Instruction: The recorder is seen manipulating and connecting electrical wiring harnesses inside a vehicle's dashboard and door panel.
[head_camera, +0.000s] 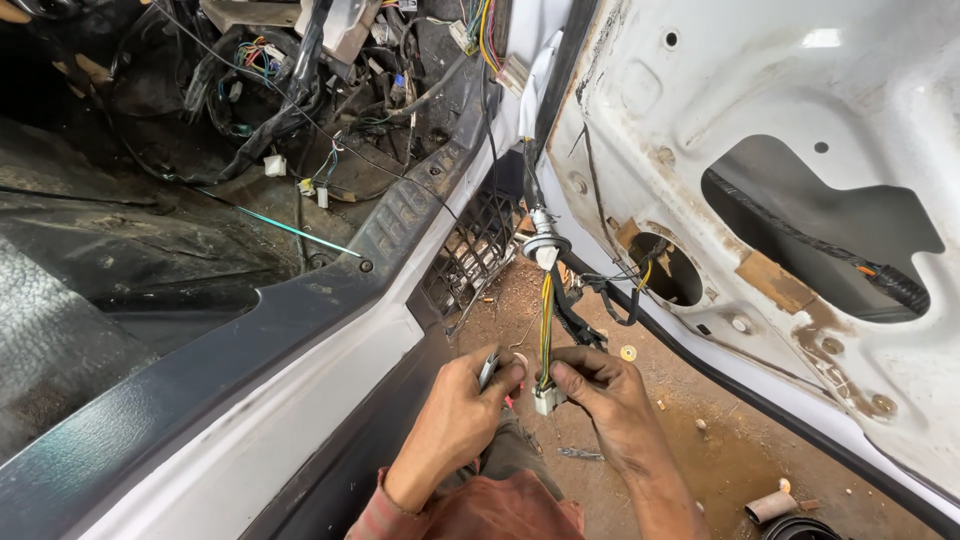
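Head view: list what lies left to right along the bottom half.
Black floor mat → white sill → left hand → white connector → right hand → pipe stub → white door.

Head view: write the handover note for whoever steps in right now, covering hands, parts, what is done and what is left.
Left hand: fingers closed on a small metal tool, tip pointing toward the connector.
Right hand: pinching the white connector at the end of the yellow-green wire bundle.
The bundle hangs from a rubber grommet between the car body and the open white door.
Done: door inner panel is bare, harness pulled out and hanging free.
Left: the connector is in hand, unplugged; its pins cannot be made out. Loose dashboard wiring lies exposed.
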